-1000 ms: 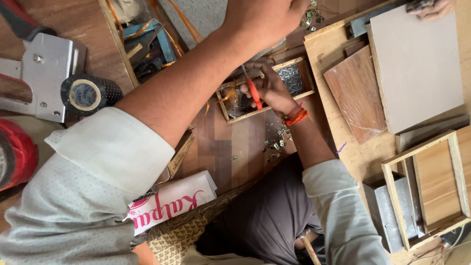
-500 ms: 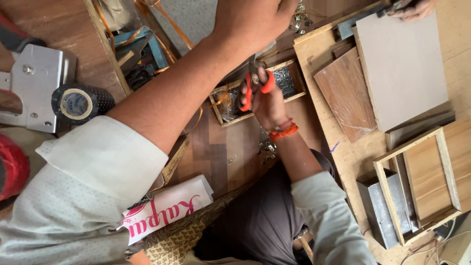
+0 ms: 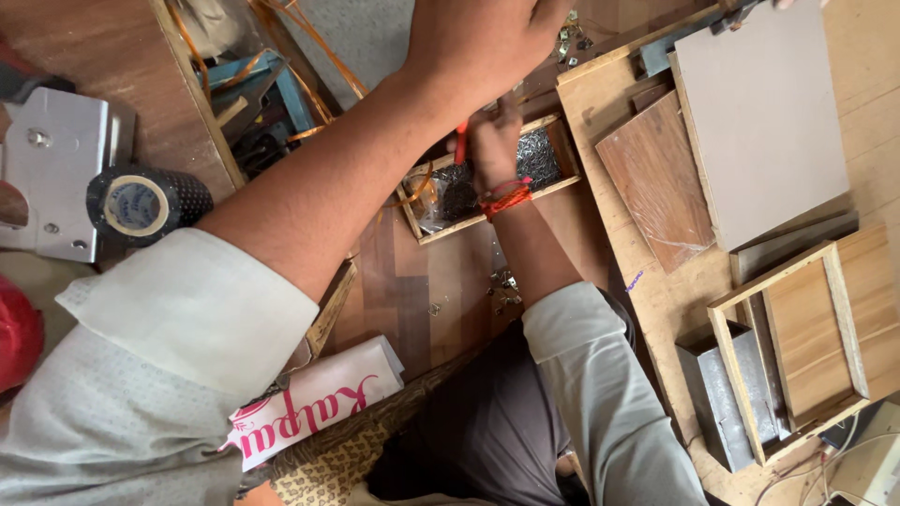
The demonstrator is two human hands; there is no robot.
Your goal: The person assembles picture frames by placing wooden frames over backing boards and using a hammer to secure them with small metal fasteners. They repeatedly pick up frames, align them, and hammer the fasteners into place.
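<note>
My right hand, with a red thread band at the wrist, is closed on red-handled pliers; only a bit of one handle shows. It hovers over a small wooden tray that holds dark nails or screws. My left arm crosses the view from lower left, partly covering the tray. My left hand is at the top edge, back towards me, with its fingers hidden. Small metal bits lie beside it.
A black tape roll and a grey metal plate are at left. A grey board, a brown panel and a wooden frame are at right. A rolled paper packet and loose metal bits lie near my knees.
My right hand has turned over the tray, so the red pliers handles, plainly seen spread before, are now mostly hidden. My left hand stays at the top.
</note>
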